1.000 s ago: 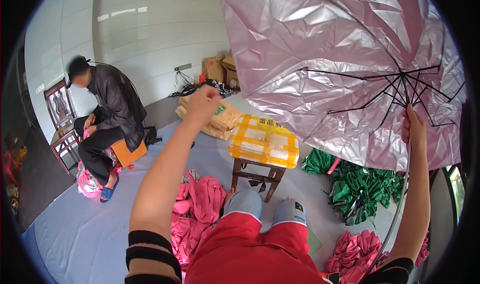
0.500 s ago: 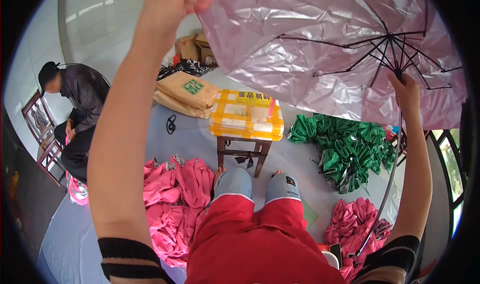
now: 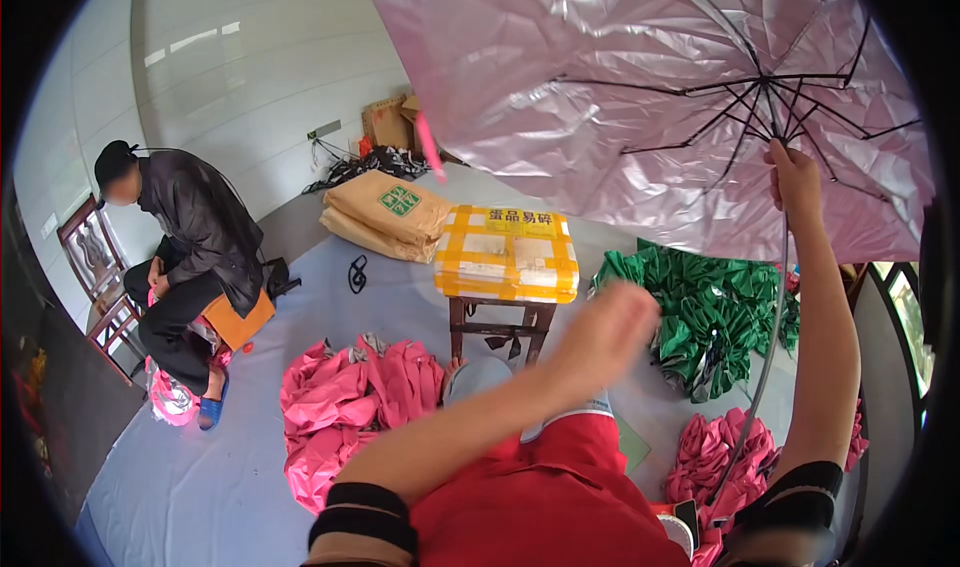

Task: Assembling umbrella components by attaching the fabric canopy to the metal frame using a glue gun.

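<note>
An opened umbrella (image 3: 600, 157) with a shiny pink-silver canopy fills the upper right, its inner side and black ribs facing me. My right hand (image 3: 796, 182) is closed around it just below the hub where the ribs meet. From that hand the thin metal shaft (image 3: 768, 367) runs down past my right forearm toward my lap. My left hand (image 3: 612, 335) is apart from the umbrella, over my knees and just below the taped box. Motion smears its fingers, so their pose is unclear. A pink strip (image 3: 430, 145) hangs at the canopy's left edge.
A yellow-and-white taped box (image 3: 507, 257) tops a wooden stool. Crumpled pink fabric (image 3: 350, 407) lies left, another pink heap (image 3: 715, 457) right, and green umbrellas (image 3: 710, 317) beyond. Brown sacks (image 3: 385, 212) sit behind. A seated person (image 3: 195, 237) works at far left.
My left hand has left the canopy's edge and swung down and right to above my knees. My right hand keeps its hold on the umbrella, which has shifted slightly. The view has turned left.
</note>
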The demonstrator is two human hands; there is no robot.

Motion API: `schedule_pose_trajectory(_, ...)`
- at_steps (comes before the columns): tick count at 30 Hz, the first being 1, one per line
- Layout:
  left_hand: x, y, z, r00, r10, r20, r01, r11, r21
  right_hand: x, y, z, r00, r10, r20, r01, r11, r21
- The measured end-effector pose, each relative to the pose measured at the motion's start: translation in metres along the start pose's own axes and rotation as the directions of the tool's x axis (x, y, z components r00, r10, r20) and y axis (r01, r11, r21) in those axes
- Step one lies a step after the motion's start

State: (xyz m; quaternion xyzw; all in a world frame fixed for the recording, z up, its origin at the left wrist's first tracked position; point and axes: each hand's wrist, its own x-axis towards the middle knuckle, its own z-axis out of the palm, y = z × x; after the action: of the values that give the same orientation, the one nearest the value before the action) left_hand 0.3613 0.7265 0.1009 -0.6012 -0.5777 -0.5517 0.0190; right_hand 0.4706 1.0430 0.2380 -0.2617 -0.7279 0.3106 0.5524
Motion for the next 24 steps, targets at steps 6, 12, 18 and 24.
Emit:
schedule_pose_trajectory(6, -0.035, -0.006, 0.173, 0.947, -0.019, 0.32, 0.147, 0.912, -0.383, -0.004, 0.036, 0.018, 1.0, -0.006, -0.019, 0.009, 0.989, 0.144)
schedule_pose_trajectory(12, -0.024, -0.001, 0.149, 0.702, -0.22, 0.677, 0.687, -0.043, -0.726, 0.018, 0.067, 0.045, 0.996, 0.065, -0.062, -0.05, 0.974, 0.221)
schedule_pose_trajectory(18, -0.035, 0.003, 0.122, 0.674, -0.286, 0.681, 0.739, 0.245, -0.628, 0.028, 0.073, 0.056, 0.979, 0.201, 0.041, -0.2, 0.891, 0.407)
schedule_pose_trajectory(24, 0.049, -0.024, 0.02, 0.937, 0.306, -0.17, -0.239, 0.913, 0.33, 0.02, 0.092, 0.023, 0.955, 0.247, 0.162, -0.294, 0.85, 0.437)
